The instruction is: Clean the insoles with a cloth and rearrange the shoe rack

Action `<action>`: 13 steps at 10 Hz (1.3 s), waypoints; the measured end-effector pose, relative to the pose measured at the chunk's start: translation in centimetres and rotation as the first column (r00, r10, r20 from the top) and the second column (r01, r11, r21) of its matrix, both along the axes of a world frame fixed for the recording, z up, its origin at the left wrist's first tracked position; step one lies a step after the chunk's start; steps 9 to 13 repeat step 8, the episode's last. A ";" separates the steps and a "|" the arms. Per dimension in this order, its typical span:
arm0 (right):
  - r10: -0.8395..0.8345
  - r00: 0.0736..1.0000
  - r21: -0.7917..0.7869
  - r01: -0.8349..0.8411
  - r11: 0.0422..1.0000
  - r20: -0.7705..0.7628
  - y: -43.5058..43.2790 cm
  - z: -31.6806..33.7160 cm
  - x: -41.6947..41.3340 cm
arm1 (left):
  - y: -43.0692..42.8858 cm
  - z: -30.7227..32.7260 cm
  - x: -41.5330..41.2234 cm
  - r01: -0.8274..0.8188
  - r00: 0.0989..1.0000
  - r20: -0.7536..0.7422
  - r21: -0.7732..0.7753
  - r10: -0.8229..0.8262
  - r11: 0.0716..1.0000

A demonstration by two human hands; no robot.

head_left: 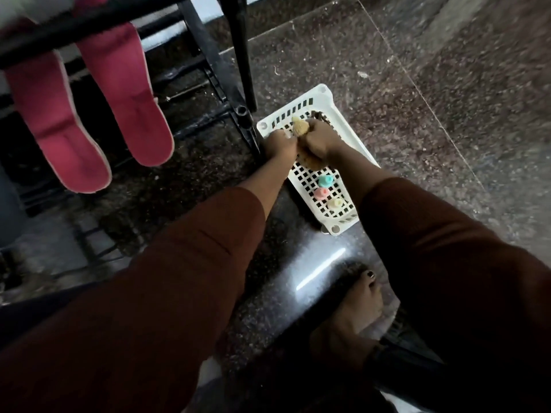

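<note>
The cloth (299,127), a yellowish-brown wad, sat bunched between both hands above the far end of a white basket (323,95). The right hand (321,142) was clenched around its middle, with one end poking up past the knuckles and the other hanging out below the fist. The left hand (278,145) was pressed against the right, its fingers curled and pinching the cloth's near edge. Both fists were close together, just over the basket's lattice floor.

The basket lay on the floor (417,120), a dark speckled stone, right beside the foot of a black shoe rack (228,95). Near its closer end three small coloured pieces lay in a row: a teal one (325,181), a pink one (321,193) and a pale yellow one (336,203); what they were could not be told.

Up at the left, two pink insoles (56,126) hung side by side over a black rail of the rack, toes pointing down, well apart from the hands.

Dark red sleeves (179,278) covered both forearms. A bare foot (354,311) with dark-painted nails rested on the floor, near the bottom of the view.
</note>
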State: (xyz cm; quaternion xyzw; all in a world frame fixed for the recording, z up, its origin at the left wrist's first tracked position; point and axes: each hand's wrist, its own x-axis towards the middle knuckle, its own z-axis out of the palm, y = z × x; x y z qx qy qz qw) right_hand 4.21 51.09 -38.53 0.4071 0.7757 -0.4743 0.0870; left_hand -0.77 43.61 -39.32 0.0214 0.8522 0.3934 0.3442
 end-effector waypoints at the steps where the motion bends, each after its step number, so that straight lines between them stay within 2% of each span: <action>1: 0.116 0.978 0.193 -0.150 0.970 0.176 -0.4 -0.7 0.4 | -0.5 -0.1 0.6 0.066 0.998 0.001 -0.065 -0.066 0.996; 2: 0.190 0.934 0.345 -0.293 0.892 0.301 -0.9 -1.2 1.1 | -1.2 0.3 1.4 0.163 0.977 -0.112 -0.144 -0.179 0.976; 3: 0.243 0.897 0.390 -0.387 0.835 0.370 -1.2 -1.3 1.3 | -2.1 0.5 1.9 0.246 0.939 -0.191 -0.208 -0.286 0.947; 4: 0.266 0.890 0.339 -0.396 0.853 0.370 -1.3 -1.2 1.7 | -2.7 1.2 2.0 0.279 0.919 -0.224 -0.216 -0.325 0.936; 5: 0.106 0.964 0.294 -0.177 0.939 0.243 -1.7 -0.1 3.0 | -3.9 1.8 1.8 0.242 0.911 -0.274 -0.251 -0.309 0.937; 6: -0.075 0.996 0.359 0.050 0.932 0.054 -3.4 1.3 5.1 | -5.9 1.9 2.4 0.222 0.945 -0.201 -0.185 -0.258 0.957; 7: -0.071 0.997 0.352 0.057 0.934 0.026 -6.1 2.7 7.2 | -8.7 3.0 3.8 0.174 0.971 -0.127 -0.203 -0.202 0.964; 8: 0.063 0.998 0.402 -0.064 0.914 0.014 -10.0 3.2 9.5 | -12.5 4.9 7.1 0.256 0.946 -0.113 -0.312 -0.304 0.915; 13: 0.063 0.998 0.402 -0.064 0.914 0.014 -10.0 3.2 9.5 | -12.5 4.9 7.1 0.256 0.946 -0.113 -0.312 -0.304 0.915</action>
